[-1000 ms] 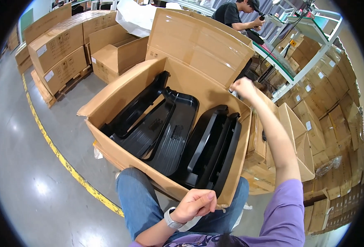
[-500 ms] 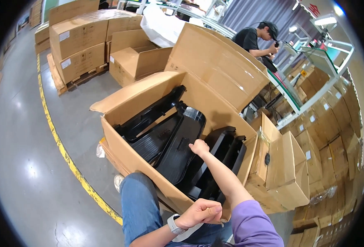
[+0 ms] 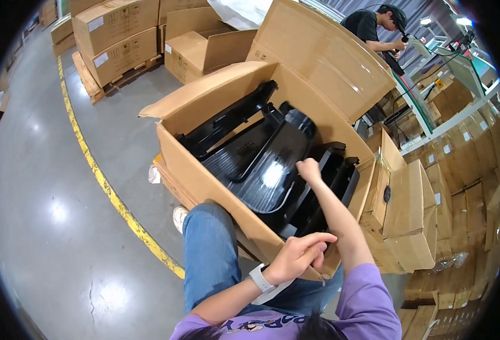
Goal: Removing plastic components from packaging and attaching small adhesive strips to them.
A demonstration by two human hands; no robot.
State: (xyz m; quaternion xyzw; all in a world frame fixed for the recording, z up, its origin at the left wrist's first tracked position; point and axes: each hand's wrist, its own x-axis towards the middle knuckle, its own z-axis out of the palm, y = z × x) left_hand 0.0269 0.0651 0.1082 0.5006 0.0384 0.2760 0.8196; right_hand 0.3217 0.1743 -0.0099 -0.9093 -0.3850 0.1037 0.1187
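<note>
An open cardboard box [image 3: 182, 170] in front of me holds several black plastic parts. My right hand [image 3: 309, 169] is closed on the right edge of a long, round-ended black plastic panel [image 3: 270, 175], which lies tilted with a bright glare on it. Under its left side is another black panel [image 3: 233, 154], and a narrow black part [image 3: 233, 122] leans along the far left wall. Upright black parts [image 3: 338, 184] stand right of my right hand. My left hand [image 3: 301, 258], with a white watch at the wrist, hovers over the box's near edge, index finger stretched out, holding nothing.
Stacked cartons [image 3: 117, 42] sit on a wooden pallet [image 3: 100, 85] at far left. Another open box [image 3: 199, 51] stands behind mine, and a smaller one [image 3: 411, 215] to the right. A co-worker [image 3: 377, 28] works at a bench. A yellow line [image 3: 105, 187] crosses the floor.
The held panel has tilted, and glare now shows on it. My left hand has opened from a loose fist, its index finger extending. The whole view has shifted.
</note>
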